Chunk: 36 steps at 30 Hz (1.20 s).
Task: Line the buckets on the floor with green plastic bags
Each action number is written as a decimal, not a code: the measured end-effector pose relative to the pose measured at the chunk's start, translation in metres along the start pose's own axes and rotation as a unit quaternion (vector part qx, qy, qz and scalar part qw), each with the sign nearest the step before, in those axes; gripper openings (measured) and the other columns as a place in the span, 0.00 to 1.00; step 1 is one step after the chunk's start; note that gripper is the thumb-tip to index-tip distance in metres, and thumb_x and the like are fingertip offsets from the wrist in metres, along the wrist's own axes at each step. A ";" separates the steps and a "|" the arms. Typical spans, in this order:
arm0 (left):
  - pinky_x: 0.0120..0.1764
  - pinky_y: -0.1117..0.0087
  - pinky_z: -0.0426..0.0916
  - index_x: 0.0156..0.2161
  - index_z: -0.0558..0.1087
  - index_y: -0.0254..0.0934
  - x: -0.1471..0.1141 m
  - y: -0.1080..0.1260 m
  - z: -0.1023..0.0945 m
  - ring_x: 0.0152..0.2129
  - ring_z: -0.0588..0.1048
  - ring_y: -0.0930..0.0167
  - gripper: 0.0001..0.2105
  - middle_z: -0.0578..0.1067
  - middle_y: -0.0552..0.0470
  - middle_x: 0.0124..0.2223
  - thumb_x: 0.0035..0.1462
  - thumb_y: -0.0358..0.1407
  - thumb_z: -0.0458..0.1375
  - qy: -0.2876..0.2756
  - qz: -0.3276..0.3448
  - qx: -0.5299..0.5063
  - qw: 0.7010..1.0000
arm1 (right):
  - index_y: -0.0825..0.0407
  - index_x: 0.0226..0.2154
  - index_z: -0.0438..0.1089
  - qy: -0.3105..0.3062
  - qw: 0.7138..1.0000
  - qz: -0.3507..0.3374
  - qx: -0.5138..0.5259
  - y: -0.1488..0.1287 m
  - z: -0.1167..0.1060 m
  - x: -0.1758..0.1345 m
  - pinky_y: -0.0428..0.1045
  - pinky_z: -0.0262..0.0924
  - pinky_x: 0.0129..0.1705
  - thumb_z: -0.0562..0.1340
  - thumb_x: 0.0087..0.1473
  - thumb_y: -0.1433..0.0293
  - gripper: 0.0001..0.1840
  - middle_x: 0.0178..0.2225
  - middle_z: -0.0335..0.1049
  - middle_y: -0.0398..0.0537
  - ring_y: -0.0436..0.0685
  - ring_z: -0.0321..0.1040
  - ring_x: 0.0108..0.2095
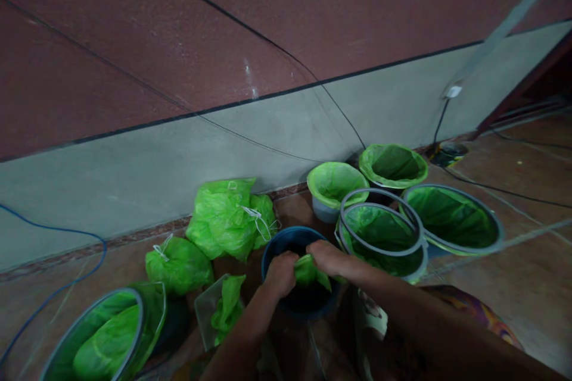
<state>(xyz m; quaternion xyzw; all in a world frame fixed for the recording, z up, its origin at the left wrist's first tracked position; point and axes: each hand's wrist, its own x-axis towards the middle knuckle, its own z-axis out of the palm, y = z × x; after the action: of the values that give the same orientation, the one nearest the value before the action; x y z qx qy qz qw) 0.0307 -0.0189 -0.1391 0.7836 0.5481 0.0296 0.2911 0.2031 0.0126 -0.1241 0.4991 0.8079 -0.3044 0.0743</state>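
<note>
While the left hand (280, 275) and the right hand (327, 258) work close together, fingers curled tight, both grip a single crumpled green plastic bag (308, 272) just over the mouth of a round dark blue bucket (292, 234), its lower end hanging inside. Six round containers stand on the brown tiled floor (534, 193): this bucket, and five bins lined with thin, wrinkled, translucent green plastic. Four of those cluster to the right: a pale grey bin (324, 208) with its liner folded over the lip, a second bin (420, 174) lined the same way behind it, a wide bin (501, 232) with a smooth grey rim, and a nearer bin (422, 268) above which a thin grey hoop (379, 191) tilts. The fifth, a grey-rimmed bin (141, 317), is at lower left, a bulging green bundle (109, 342) within its ring. Between it and the bucket, one rounded tied bag (179, 266) and one larger, lumpy bag (221, 217) sit near the wall (147, 155), with a third green bulge (264, 220) partly hidden beside the larger one; white drawstrings (257, 217) dangle there. One shallow, rectangular, translucent tray (204, 315) carries a limp green bag (229, 309). Matte maroon covers the wall's upper part, smooth grey its lower.
</note>
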 end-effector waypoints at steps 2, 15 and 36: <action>0.50 0.60 0.62 0.38 0.75 0.36 -0.002 -0.003 -0.008 0.45 0.73 0.62 0.13 0.76 0.43 0.43 0.54 0.24 0.49 0.049 -0.038 0.077 0.995 | 0.57 0.32 0.77 0.003 1.000 -0.002 -0.003 0.002 -0.002 0.001 0.50 0.64 0.43 0.63 0.45 0.78 0.10 0.37 0.78 0.58 0.66 0.74 0.42; 0.29 0.73 0.67 0.35 0.73 0.33 0.003 -0.002 0.015 0.26 0.74 0.71 0.18 0.77 0.50 0.30 0.55 0.49 0.56 0.041 -0.202 -0.423 0.882 | 0.55 0.35 0.69 -0.047 0.928 -0.010 0.369 0.001 0.024 0.013 0.42 0.62 0.23 0.69 0.41 0.64 0.18 0.29 0.70 0.41 0.48 0.67 0.24; 0.49 0.64 0.62 0.41 0.77 0.39 -0.009 -0.020 -0.049 0.41 0.74 0.67 0.15 0.77 0.48 0.40 0.59 0.25 0.48 0.193 -0.047 0.072 0.977 | 0.55 0.49 0.71 -0.089 0.990 0.005 0.106 0.018 -0.046 -0.012 0.50 0.65 0.36 0.70 0.39 0.60 0.33 0.35 0.77 0.52 0.60 0.73 0.34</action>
<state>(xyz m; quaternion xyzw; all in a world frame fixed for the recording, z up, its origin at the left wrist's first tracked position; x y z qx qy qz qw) -0.0078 -0.0013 -0.1053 0.7552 0.6312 0.1269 0.1235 0.2331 0.0355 -0.0893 0.4791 0.7590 -0.4308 0.0938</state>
